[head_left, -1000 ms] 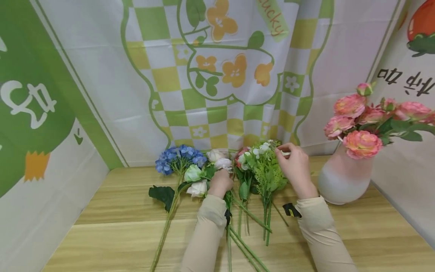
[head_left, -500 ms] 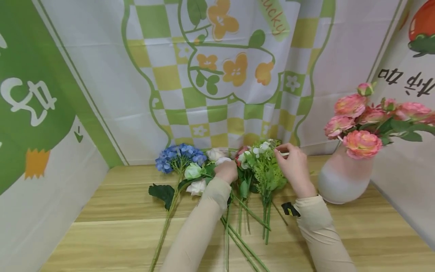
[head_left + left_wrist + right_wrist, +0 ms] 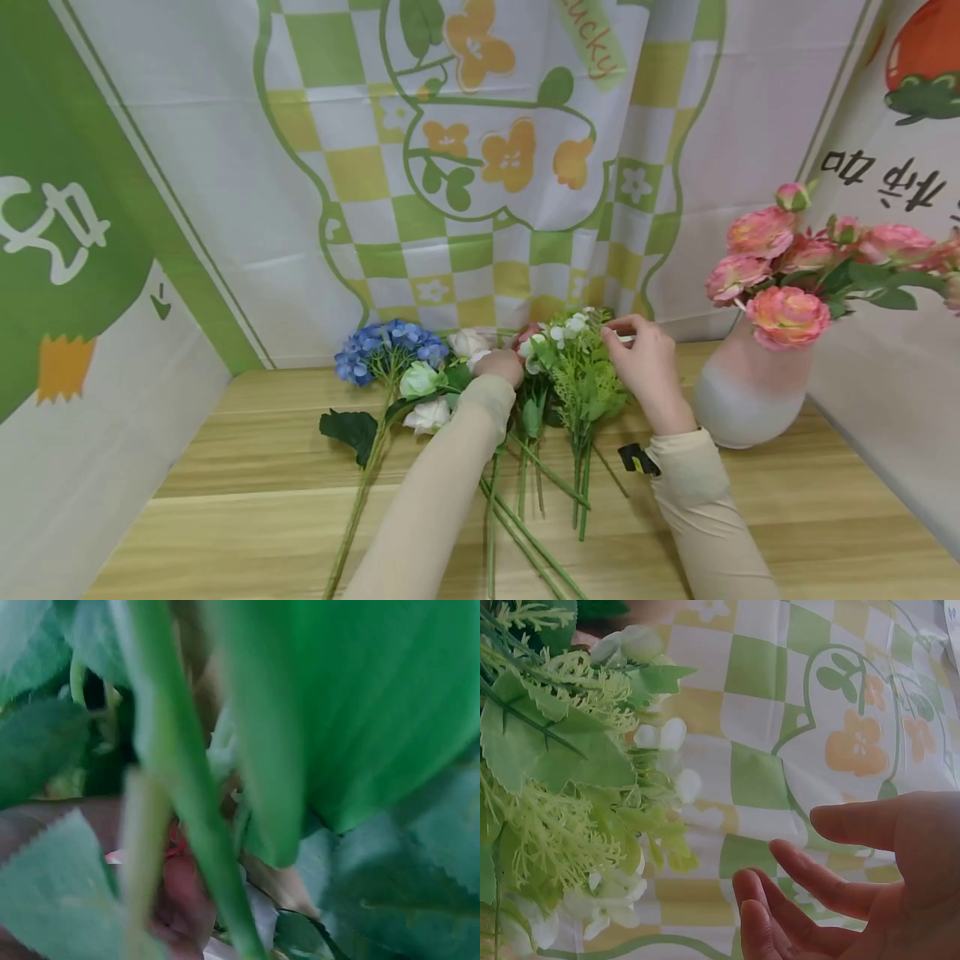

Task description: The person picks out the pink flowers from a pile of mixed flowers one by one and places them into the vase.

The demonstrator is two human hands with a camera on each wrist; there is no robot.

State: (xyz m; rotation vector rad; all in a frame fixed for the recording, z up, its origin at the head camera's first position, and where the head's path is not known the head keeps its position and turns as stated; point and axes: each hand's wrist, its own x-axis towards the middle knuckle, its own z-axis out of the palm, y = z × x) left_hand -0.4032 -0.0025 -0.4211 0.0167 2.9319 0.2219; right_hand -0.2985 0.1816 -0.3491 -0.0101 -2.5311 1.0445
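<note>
In the head view my left hand (image 3: 500, 365) is among the pale roses (image 3: 429, 415) and the red flower behind the leaves; its fingers are hidden. The left wrist view shows fingers (image 3: 186, 900) behind blurred stems and leaves (image 3: 390, 705), with a bit of red beside them; the grip is unclear. My right hand (image 3: 647, 367) hovers at the right edge of the yellow-green sprigs with white blossoms (image 3: 588, 383). In the right wrist view this hand (image 3: 855, 885) has its fingers loosely bent and apart, holding nothing, with the greenery (image 3: 555, 787) to the left.
A blue hydrangea (image 3: 390, 346) with a long stem lies left of the roses. At the right stands a pink and white vase (image 3: 753, 387) holding pink flowers (image 3: 787, 317). Several green stems (image 3: 536, 546) cross on the wooden table (image 3: 247, 500). A printed cloth (image 3: 465, 250) hangs behind.
My left hand has moved right and slightly back, from the pale roses toward the red flower, its forearm now slanting more. The right hand stays by the sprigs. The head view has shifted slightly.
</note>
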